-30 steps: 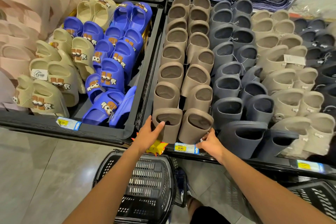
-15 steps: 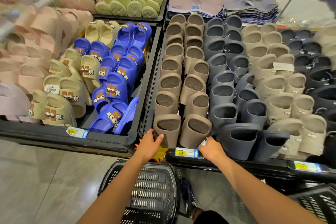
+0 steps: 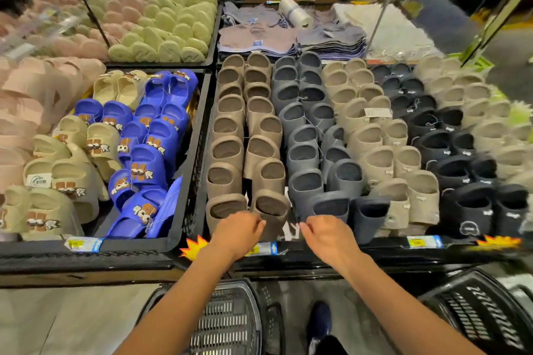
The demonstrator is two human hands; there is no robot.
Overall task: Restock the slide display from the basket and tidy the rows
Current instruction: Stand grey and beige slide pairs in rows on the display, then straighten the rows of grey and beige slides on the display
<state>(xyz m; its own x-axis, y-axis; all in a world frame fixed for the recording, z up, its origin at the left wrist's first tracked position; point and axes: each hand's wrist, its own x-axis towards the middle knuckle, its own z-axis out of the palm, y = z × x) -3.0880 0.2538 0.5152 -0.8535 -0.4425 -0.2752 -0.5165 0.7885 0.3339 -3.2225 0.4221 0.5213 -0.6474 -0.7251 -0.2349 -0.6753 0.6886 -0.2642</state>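
Observation:
Brown slides (image 3: 245, 153) stand in two rows down the display bin, with the front pair (image 3: 227, 206) at the near edge. Dark grey slides (image 3: 305, 153) fill the rows to their right. My left hand (image 3: 239, 232) hovers just in front of the front brown pair, fingers loosely curled and holding nothing. My right hand (image 3: 326, 236) is beside it, in front of the gap between brown and grey slides, also loosely curled and holding nothing. A black basket (image 3: 227, 323) sits on the floor below my arms; no slides show in it.
Beige slides (image 3: 377, 153) and black slides (image 3: 450, 153) fill the rows further right. A left bin (image 3: 184, 210) holds blue and cream cartoon slides. Price tags (image 3: 266, 248) line the shelf's front edge. A second black basket (image 3: 484, 314) stands at lower right. Folded cloths lie behind.
My left hand let go of the front left brown slide. Both hands drew back slightly toward the shelf edge. The view pulled back and tilted up.

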